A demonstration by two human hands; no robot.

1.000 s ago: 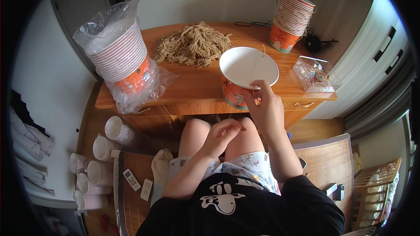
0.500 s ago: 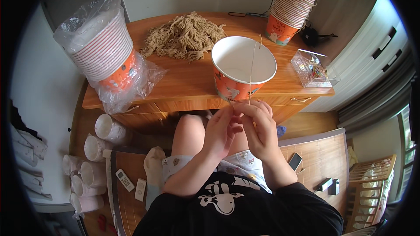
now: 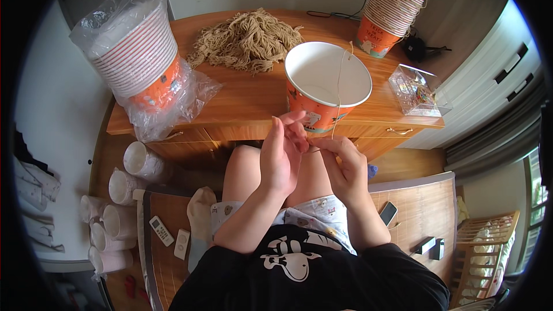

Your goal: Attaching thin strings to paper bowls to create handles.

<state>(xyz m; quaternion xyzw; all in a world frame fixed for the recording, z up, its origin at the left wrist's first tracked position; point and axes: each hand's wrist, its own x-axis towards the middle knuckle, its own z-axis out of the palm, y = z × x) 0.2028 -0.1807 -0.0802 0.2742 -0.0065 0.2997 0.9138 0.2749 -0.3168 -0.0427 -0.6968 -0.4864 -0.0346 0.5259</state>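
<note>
An orange printed paper bucket (image 3: 314,112) with a white inside stands at the desk's front edge, its mouth tipped toward me. A thin tan string (image 3: 339,89) is fastened at its far right rim and runs across the mouth down to my right hand (image 3: 347,167). The thumb and forefinger of that hand pinch the string's end in front of the bucket. Close beside it, my left hand (image 3: 280,155) is raised with the thumb up and the fingers apart, partly curled; nothing shows held in it.
On the wooden desk (image 3: 247,101) lie a heap of tan strings (image 3: 250,40) and a clear plastic box (image 3: 417,92) of small pieces. Stacked buckets (image 3: 389,14) stand back right; a bagged stack (image 3: 138,52) stands left. Wrapped white buckets (image 3: 120,223) line the floor.
My left hand has come away from the right fingers, and its thumb and fingers have spread. The right hand keeps its pinch on the string. The view has shifted slightly.
</note>
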